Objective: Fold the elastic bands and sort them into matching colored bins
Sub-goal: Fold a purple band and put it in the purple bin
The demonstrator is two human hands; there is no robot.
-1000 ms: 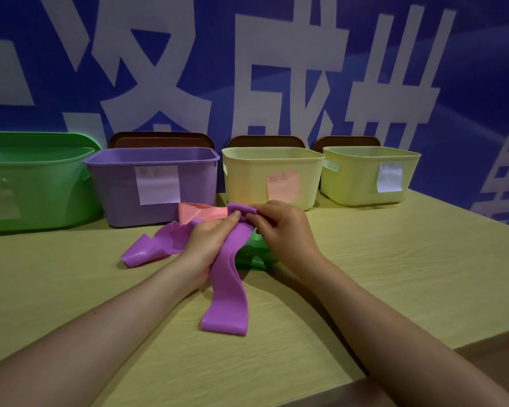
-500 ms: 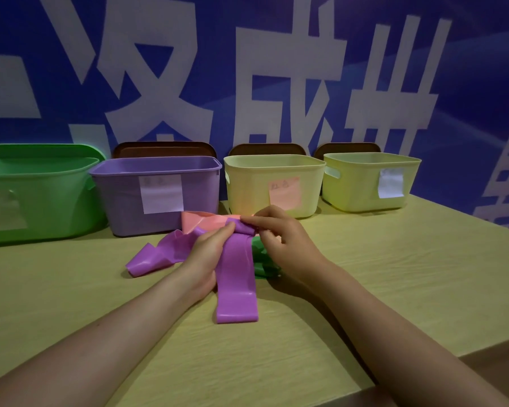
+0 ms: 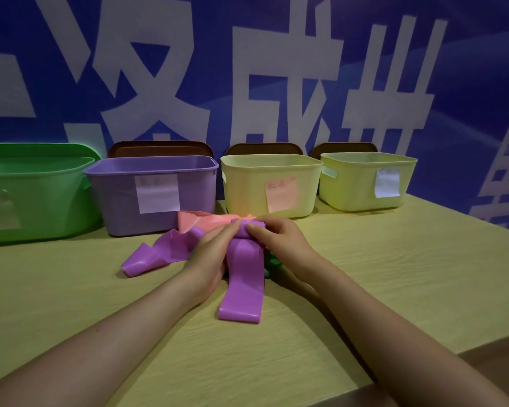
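Change: both hands have drawn closer at the top of the purple band since a second ago, and its hanging end now lies straighter, running toward the camera.
Left hand: the left hand [image 3: 210, 257] pinches the top fold of the purple band [image 3: 243, 284] with curled fingers, its palm lying over the band's left side.
Right hand: the right hand [image 3: 279, 240] grips the same fold from the right, thumb on top, fingertips tucked out of sight.
Purple band: on the table [image 3: 394, 274] in front of the purple bin [image 3: 156, 192]; long axis runs from that bin toward the viewer, the free end flat on the table nearest the camera.
Second purple strip: a crumpled length [image 3: 152, 257] trails left of the left hand; whether it is the same band cannot be told.
Hidden: a pink band [image 3: 206, 220] lies just in front of the purple bin, partly covered by the hands; a green band [image 3: 272, 262] peeks out under the right wrist, mostly hidden.
Cut off: the green bin [image 3: 33, 192], left of the purple bin, is clipped by the frame edge.
Labels: a white note on the purple bin and a pink note on the cream bin [image 3: 272, 183] carry faint writing, too blurred to read; the white note on the yellow-green bin [image 3: 365, 180] likewise.
Wall: large white Chinese characters on the blue banner [image 3: 276, 69], cropped at the top.
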